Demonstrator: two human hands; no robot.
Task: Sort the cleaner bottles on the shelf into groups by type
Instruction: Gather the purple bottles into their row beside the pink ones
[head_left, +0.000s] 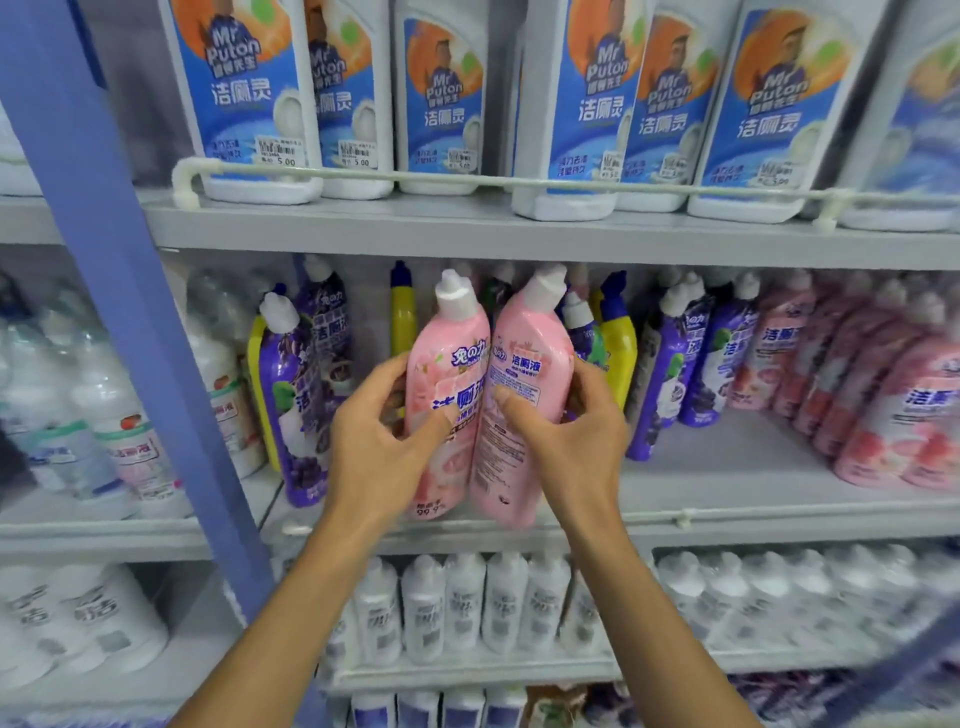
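1. The left hand (384, 447) grips the left pink bottle (452, 358), with the thumb across the label and the fingers curled behind
2. The right hand (566, 441) grips the right pink bottle (535, 358) in the same way; both forearms (291, 597) reach up from below
3. The two bottles touch side by side, nearly upright, at the front edge of the middle shelf (727, 514)
4. Purple bottles (296, 415) stand just to the left, and a pink group (883, 415) stands well apart on the right

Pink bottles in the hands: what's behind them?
Yellow bottles and a purple bottle peek out behind the pink bottles, held by the left hand and right hand. Anything straight behind is covered.
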